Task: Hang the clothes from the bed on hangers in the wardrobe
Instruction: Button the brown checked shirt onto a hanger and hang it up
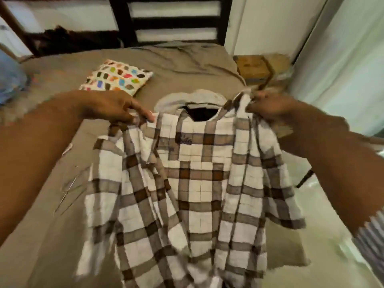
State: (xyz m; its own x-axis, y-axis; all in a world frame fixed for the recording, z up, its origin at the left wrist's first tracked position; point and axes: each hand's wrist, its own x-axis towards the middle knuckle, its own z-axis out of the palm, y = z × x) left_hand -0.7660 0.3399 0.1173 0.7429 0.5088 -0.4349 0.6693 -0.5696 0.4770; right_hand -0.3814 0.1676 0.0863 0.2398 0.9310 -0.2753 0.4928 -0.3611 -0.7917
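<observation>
A white and brown checked shirt (195, 183) hangs open in front of me over the bed (52, 225). My left hand (116, 109) pinches the shirt's left shoulder. At the right shoulder, my right hand (270, 110) grips the shirt by the collar, and something thin sticks up from that fist, too blurred to name. A grey garment (193, 98) lies on the bed just behind the shirt's collar. No hanger is clearly visible.
A small pillow (117, 77) with coloured patches lies on the brown sheet at the left. A dark slatted headboard (174, 21) stands behind the bed. A cardboard box (252, 66) sits at the right of the bed, beside a pale curtain (342, 69).
</observation>
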